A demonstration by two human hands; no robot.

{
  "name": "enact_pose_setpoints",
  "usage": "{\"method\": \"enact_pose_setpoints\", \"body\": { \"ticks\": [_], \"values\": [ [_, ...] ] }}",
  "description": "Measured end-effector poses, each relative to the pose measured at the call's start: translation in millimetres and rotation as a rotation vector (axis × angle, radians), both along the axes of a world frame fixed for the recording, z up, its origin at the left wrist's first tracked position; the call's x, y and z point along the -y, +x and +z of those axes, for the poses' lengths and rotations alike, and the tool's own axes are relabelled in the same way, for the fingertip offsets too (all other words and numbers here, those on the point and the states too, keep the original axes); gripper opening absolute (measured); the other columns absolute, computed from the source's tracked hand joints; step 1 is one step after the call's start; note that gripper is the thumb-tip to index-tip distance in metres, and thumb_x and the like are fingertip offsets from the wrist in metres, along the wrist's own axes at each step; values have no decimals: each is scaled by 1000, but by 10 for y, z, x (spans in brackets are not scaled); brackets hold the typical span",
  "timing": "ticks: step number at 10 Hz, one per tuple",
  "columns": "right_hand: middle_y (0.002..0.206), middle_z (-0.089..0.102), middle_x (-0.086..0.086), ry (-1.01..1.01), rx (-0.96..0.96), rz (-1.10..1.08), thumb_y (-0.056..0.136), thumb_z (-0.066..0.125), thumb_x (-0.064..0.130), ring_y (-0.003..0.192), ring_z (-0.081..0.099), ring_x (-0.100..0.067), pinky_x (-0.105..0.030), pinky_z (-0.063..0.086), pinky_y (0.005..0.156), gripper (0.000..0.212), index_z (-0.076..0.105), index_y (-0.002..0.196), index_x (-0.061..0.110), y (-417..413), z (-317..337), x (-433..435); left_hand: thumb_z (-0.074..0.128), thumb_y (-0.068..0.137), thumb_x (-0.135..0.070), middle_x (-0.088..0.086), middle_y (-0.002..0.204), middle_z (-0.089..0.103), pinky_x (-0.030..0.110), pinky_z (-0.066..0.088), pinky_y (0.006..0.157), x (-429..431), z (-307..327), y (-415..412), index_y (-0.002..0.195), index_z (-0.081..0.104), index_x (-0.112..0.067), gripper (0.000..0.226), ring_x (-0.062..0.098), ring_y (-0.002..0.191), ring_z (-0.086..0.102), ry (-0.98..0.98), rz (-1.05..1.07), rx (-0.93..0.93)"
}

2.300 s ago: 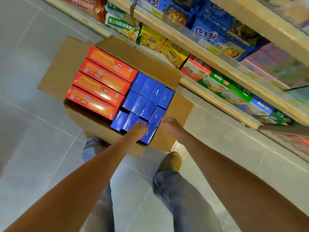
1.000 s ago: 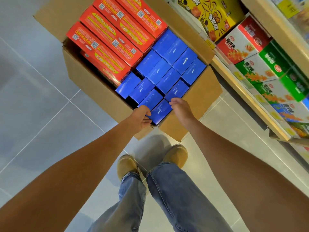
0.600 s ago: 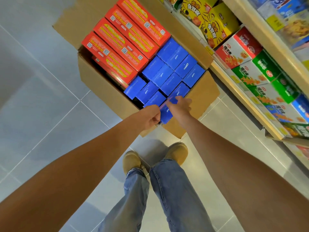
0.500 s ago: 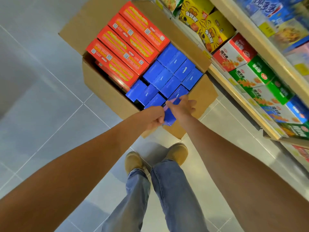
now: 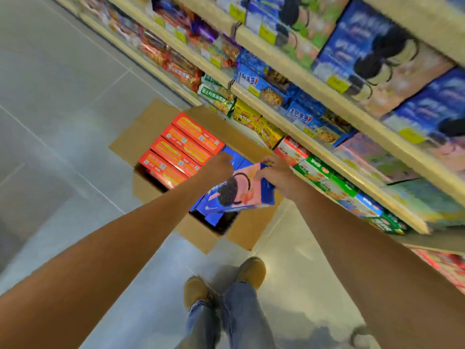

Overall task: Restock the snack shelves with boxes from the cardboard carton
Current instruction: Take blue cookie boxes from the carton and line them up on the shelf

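Head view: the right hand grips the far end of a pink-and-blue cookie box, held above the open cardboard carton. The left hand curls beside the box's upper edge; I cannot tell if it grips. The box's long axis runs from near-left to far-right. The snack shelves lie to the right, nearer the right hand.

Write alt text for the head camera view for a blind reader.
A person's right hand holds a blue-and-pink cookie box above an open cardboard carton packed with red boxes and blue boxes. The left hand is beside it, grip unclear. Stocked snack shelves stand alongside.
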State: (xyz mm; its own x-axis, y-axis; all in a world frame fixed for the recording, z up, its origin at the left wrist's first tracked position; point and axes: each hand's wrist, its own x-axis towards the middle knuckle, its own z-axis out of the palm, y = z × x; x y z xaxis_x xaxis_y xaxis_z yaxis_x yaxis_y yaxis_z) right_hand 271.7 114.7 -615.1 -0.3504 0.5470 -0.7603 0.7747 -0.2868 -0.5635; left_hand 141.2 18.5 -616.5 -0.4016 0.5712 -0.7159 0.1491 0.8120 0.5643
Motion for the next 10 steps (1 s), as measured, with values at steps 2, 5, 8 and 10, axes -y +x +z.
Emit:
{"method": "enact_pose_setpoints", "body": {
  "ticks": [2,5,8,10],
  "values": [
    [111,55,-7,9,-160,158,79,65,-5,78,58,-21,-27,44,55,31,59,96,20,-9,1527,-640,76,60,-64,-4,109,60,42,45,102,-706,739,-371,106,60,-32,58,18,108,58,218,-245,152],
    [84,51,-3,210,-303,307,67,67,-3,60,50,-13,-29,37,53,38,59,93,24,314,3646,-1205,63,87,-40,0,141,47,31,40,106,-1005,3343,88,142,35,-17,66,13,126,46,378,-589,35],
    [103,56,-7,449,-428,267,65,66,4,90,55,-22,-37,47,77,37,58,95,24,476,5268,-1279,60,90,-35,3,130,56,34,45,92,-1212,4935,265,139,41,-22,54,21,114,54,648,-577,-150],
    [93,66,-7,621,-502,202,89,62,17,71,64,-14,-25,51,61,21,58,108,10,474,5987,-1260,47,98,-23,-3,134,47,8,43,83,-1383,5856,189,141,37,-12,46,13,118,46,789,-549,-217]
  ]
}}
